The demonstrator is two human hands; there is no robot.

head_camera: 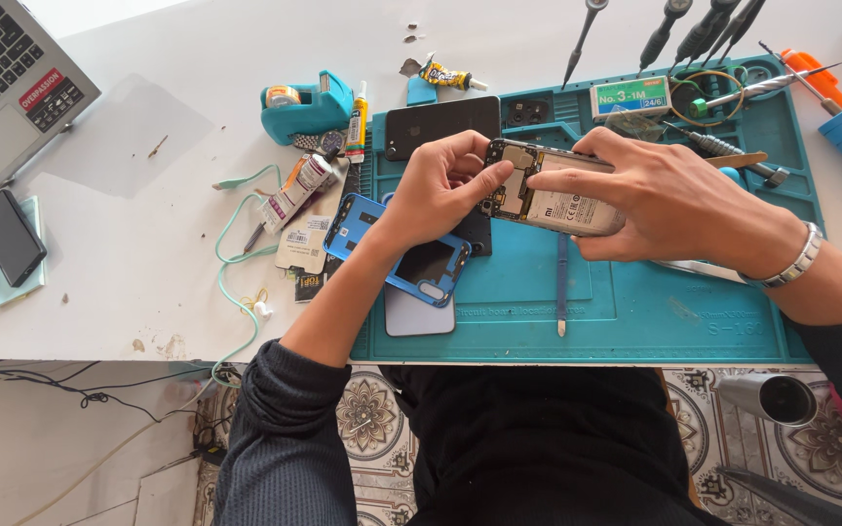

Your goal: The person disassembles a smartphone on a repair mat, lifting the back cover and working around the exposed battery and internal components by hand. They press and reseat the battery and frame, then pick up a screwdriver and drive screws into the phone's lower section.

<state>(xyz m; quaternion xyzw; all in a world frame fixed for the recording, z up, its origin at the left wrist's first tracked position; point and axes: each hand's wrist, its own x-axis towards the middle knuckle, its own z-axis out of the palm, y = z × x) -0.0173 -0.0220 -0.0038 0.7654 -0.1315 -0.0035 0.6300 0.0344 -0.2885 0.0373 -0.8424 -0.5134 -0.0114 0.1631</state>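
Note:
Both hands hold an opened smartphone [550,193] above a teal repair mat [635,312], its back off and its circuit board and battery showing. My left hand [440,185] grips the phone's left end, thumb on the board. My right hand [660,200], with a metal bracelet at the wrist, holds the right end, and its forefinger presses along the top of the battery. Under my left wrist lies a blue phone back cover [411,258] on top of a pale grey panel [419,317].
A black phone [440,124] lies at the mat's top edge. Screwdrivers [694,34], tweezers [782,83], glue tubes [294,190], a teal tape dispenser [309,105] and a green cable [231,263] are scattered around. A laptop [2,83] and a dark phone [10,237] sit at the left.

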